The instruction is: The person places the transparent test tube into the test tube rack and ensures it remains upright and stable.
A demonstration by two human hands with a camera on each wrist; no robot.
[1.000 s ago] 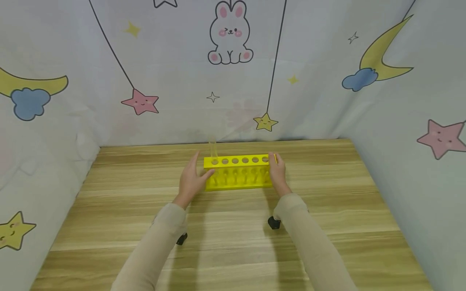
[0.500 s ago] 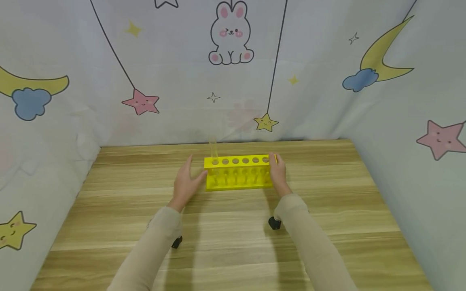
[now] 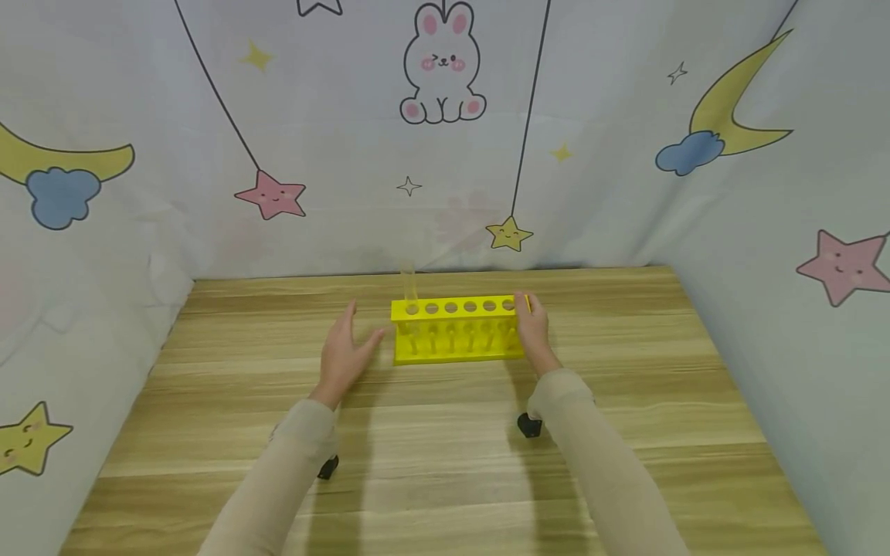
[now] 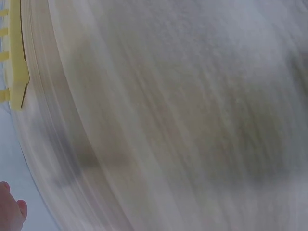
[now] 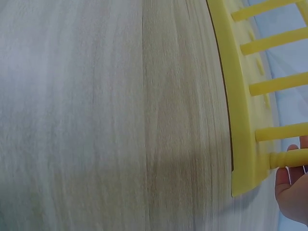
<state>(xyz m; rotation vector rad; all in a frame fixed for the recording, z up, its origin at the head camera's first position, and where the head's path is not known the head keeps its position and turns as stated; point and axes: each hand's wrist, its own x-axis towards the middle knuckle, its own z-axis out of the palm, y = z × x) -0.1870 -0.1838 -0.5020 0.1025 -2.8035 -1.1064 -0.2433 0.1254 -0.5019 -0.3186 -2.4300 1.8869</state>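
A yellow test tube rack [image 3: 459, 358] stands upright on the wooden table, with a row of round holes along its top. One clear test tube [image 3: 409, 283] rises out of its leftmost hole. My right hand [image 3: 532, 324] grips the rack's right end, thumb in front; in the right wrist view the fingers [image 5: 284, 182] curl behind an end post. Left of the rack, my left hand [image 3: 343, 357] is apart from it, thumb and fingers spread, holding nothing. Only a bit of that left hand [image 4: 10, 209] shows in the left wrist view, below the rack's end [image 4: 18, 72].
The wooden table [image 3: 431, 463] reaches back to a white printed curtain [image 3: 348, 139], close behind the rack. More of this cloth hangs at both sides. Small black wrist devices [image 3: 530, 425] sit under both sleeves.
My left hand has let go of the rack's left end and drawn away to the left and slightly toward me. The right hand and the rack stay in place.
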